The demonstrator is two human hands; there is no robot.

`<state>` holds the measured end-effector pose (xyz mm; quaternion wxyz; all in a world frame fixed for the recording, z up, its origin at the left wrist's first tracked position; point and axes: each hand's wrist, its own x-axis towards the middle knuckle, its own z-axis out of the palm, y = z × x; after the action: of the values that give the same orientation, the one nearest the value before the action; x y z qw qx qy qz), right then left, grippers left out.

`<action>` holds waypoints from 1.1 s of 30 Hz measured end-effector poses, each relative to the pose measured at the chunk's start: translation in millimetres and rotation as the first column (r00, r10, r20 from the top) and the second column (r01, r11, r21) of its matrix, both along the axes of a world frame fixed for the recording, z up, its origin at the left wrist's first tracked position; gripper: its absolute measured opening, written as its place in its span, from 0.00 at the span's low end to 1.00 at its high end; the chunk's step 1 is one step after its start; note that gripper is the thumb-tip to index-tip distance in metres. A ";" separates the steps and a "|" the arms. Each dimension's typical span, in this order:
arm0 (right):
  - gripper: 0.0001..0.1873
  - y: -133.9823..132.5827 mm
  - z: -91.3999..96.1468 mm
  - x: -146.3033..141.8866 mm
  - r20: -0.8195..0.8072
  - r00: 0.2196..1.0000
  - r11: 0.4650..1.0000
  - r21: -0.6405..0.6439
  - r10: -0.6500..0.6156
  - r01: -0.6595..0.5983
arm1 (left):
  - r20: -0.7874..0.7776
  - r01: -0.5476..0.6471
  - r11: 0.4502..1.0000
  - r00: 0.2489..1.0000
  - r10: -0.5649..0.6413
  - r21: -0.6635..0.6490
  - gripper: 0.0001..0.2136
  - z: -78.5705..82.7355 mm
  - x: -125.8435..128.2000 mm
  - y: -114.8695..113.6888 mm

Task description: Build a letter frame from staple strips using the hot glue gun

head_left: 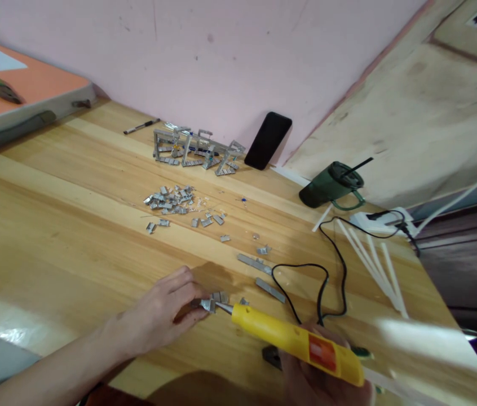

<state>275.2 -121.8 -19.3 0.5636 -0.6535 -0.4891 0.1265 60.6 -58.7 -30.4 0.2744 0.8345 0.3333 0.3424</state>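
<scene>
Gluing appears to be the step in hand: near the lower middle of the frame, the left hand (158, 316) pinches a small grey metallic piece (208, 305) between thumb and fingers, just above the worktop (73, 225), while the right hand (310, 380), at the lower right, is wrapped around a yellow hot glue gun (285, 332). The nozzle's tip meets the piece or sits right beside it; whether glue is flowing is too small to tell. Flat grey strips (270, 290) lie above the gun, a pile of cut grey pieces (173, 198) sits at the centre, and small built frames (196, 149) stand against the wall at the upper middle, so the work looks partway along. The next move probably calls for a steady left pinch, a small bead laid on the join, and the fingers kept clear of the hot tip while the parts are pressed together until the glue sets
</scene>
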 end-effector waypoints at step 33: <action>0.19 29.4 -3.2 55.3 0.029 0.967 0.957 -0.139 -0.255 0.256 | 0.003 -0.026 0.999 1.000 0.026 -0.045 0.05 -9.6 -4.1 -1.6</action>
<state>330.5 -92.4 -22.5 0.5248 -0.7502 -0.3936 0.0834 56.5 -60.3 -40.0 0.2892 0.8230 0.3515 0.3398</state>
